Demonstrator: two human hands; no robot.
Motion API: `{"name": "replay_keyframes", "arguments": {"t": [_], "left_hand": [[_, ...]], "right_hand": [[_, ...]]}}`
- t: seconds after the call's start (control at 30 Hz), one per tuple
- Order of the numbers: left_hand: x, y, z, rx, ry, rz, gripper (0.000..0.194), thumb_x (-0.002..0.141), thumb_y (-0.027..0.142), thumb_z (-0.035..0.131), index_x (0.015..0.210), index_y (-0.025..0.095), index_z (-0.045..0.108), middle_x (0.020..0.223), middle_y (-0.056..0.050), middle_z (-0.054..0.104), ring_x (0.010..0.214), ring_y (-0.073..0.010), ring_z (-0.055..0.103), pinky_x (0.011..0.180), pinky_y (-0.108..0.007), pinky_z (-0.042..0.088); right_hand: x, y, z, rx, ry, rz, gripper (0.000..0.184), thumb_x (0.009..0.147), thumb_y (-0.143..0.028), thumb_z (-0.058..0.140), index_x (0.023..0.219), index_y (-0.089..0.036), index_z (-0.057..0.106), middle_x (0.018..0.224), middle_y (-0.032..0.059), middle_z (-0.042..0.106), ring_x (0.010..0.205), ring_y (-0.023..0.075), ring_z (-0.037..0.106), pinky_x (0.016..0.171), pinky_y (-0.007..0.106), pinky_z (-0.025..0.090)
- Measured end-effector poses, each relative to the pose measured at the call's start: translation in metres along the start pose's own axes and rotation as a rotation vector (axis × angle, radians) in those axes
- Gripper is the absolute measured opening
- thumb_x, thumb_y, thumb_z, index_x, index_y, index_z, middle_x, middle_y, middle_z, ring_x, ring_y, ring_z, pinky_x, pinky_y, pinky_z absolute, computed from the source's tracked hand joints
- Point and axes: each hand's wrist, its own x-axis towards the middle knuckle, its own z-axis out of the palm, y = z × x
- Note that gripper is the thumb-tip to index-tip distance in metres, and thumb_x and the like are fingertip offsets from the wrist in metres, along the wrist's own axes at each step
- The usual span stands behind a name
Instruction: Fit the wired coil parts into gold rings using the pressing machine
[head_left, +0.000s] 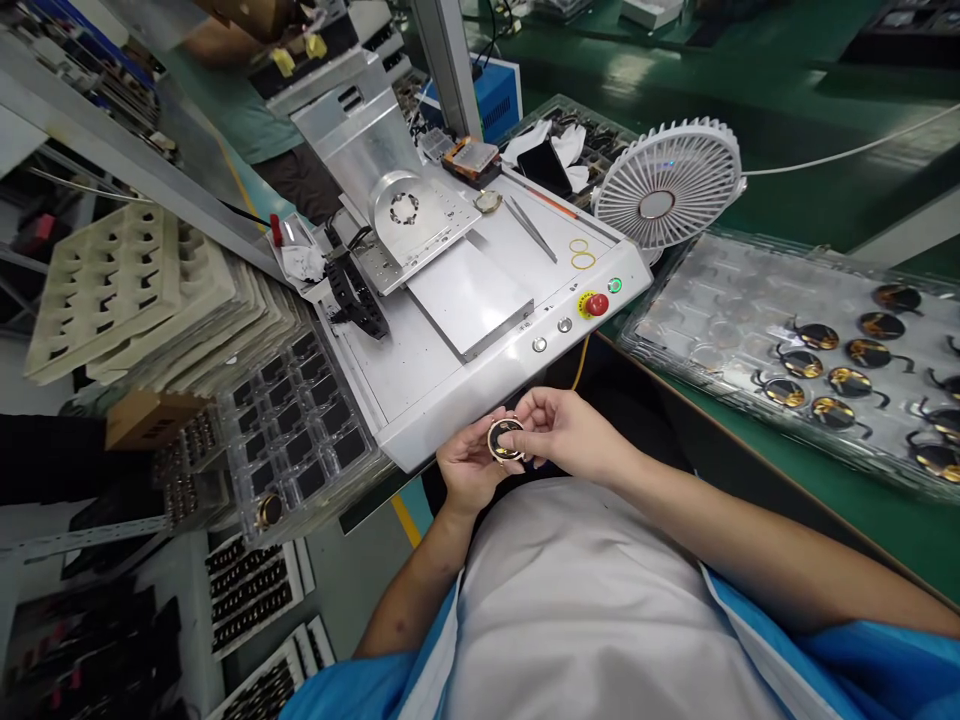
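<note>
A round watch case [507, 440] with a gold-coloured rim and a dark inside is held just in front of my body, near the machine's front edge. My left hand [471, 462] is closed around its left and lower side. The thumb of my right hand [559, 432] presses over the case's face, and its other fingers hold the right edge. Part of the inside is hidden under that thumb. Beyond my hands stands a white bench machine [442, 400] with a metal fixture [405, 215] and a flat metal plate [476, 305].
To the right, a clear tray [697, 290] carries several round dark-and-gold parts [851, 382]. A white fan [667, 190], tweezers [531, 228], yellow rings [582, 260] and a red button [597, 304] are nearby. Stacked trays [300, 430] stand left, one holding a gold-rimmed case [268, 511]. Another person [255, 120] is behind the machine.
</note>
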Motion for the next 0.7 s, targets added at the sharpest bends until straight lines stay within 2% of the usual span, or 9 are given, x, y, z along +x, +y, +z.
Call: {"name": "replay_keyframes", "arguments": {"t": [0.07, 0.27, 0.37, 0.47, 0.5, 0.57, 0.63, 0.7], "left_hand": [[0.000, 0.000, 0.000, 0.029, -0.014, -0.002, 0.057, 0.062, 0.026, 0.099, 0.115, 0.034, 0.080, 0.114, -0.006, 0.081, 0.094, -0.0252, 0.082, 0.084, -0.034, 0.069], [0.000, 0.000, -0.001, 0.087, -0.043, 0.009, 0.060, 0.060, 0.021, 0.099, 0.115, 0.035, 0.079, 0.113, -0.006, 0.081, 0.102, -0.0282, 0.080, 0.093, -0.040, 0.067], [-0.001, 0.000, -0.001, 0.072, 0.053, -0.038, 0.054, 0.064, 0.024, 0.098, 0.115, 0.033, 0.080, 0.114, -0.007, 0.082, 0.101, -0.0272, 0.081, 0.092, -0.038, 0.067], [-0.001, 0.004, 0.000, 0.018, 0.151, -0.109, 0.047, 0.071, 0.032, 0.094, 0.116, 0.027, 0.080, 0.112, -0.010, 0.082, 0.103, -0.0276, 0.080, 0.092, -0.038, 0.066], [0.001, 0.006, 0.001, -0.018, 0.154, -0.127, 0.046, 0.073, 0.033, 0.093, 0.117, 0.027, 0.079, 0.113, -0.010, 0.082, 0.106, -0.0281, 0.079, 0.094, -0.039, 0.066], [0.003, 0.012, 0.003, -0.096, 0.108, -0.169, 0.043, 0.077, 0.034, 0.090, 0.118, 0.028, 0.078, 0.116, -0.009, 0.081, 0.108, -0.0296, 0.078, 0.096, -0.042, 0.064], [0.006, 0.018, 0.004, -0.136, 0.028, -0.218, 0.041, 0.079, 0.031, 0.089, 0.118, 0.030, 0.078, 0.118, -0.008, 0.080, 0.105, -0.0299, 0.079, 0.091, -0.042, 0.066], [0.008, 0.020, 0.004, -0.111, -0.032, -0.232, 0.046, 0.077, 0.026, 0.090, 0.121, 0.030, 0.077, 0.117, -0.008, 0.080, 0.097, -0.0268, 0.081, 0.082, -0.037, 0.068]], "right_hand": [[0.001, 0.002, -0.005, -0.027, -0.020, 0.033, 0.048, 0.064, -0.048, 0.095, 0.072, -0.018, 0.058, 0.058, 0.0008, 0.067, 0.050, 0.0118, 0.060, 0.044, 0.020, 0.048], [0.006, 0.011, -0.002, 0.146, -0.051, 0.035, 0.063, 0.053, -0.058, 0.099, 0.062, -0.020, 0.050, 0.053, 0.0026, 0.067, 0.042, 0.0109, 0.058, 0.040, 0.020, 0.050], [0.011, 0.009, 0.004, 0.107, -0.006, 0.020, 0.062, 0.053, -0.060, 0.098, 0.066, -0.019, 0.053, 0.054, 0.0012, 0.067, 0.043, 0.0114, 0.059, 0.039, 0.020, 0.052], [0.022, -0.003, 0.000, -0.049, -0.016, 0.031, 0.058, 0.058, -0.057, 0.098, 0.073, -0.018, 0.059, 0.058, 0.0023, 0.068, 0.047, 0.0139, 0.063, 0.036, 0.018, 0.051], [0.028, -0.010, -0.005, -0.078, 0.007, 0.028, 0.055, 0.060, -0.054, 0.098, 0.076, -0.018, 0.060, 0.057, 0.0020, 0.068, 0.046, 0.0140, 0.063, 0.035, 0.018, 0.049], [0.042, -0.027, -0.017, -0.066, 0.163, -0.018, 0.050, 0.069, -0.048, 0.095, 0.082, -0.019, 0.057, 0.055, -0.0004, 0.066, 0.041, 0.0134, 0.059, 0.032, 0.018, 0.046], [0.058, -0.045, -0.030, -0.017, 0.357, -0.089, 0.043, 0.080, -0.045, 0.089, 0.085, -0.022, 0.053, 0.051, -0.0030, 0.063, 0.036, 0.0129, 0.055, 0.030, 0.020, 0.045], [0.071, -0.061, -0.041, -0.003, 0.441, -0.130, 0.038, 0.087, -0.041, 0.084, 0.084, -0.023, 0.051, 0.050, -0.0033, 0.061, 0.035, 0.0134, 0.053, 0.030, 0.021, 0.044]]}}
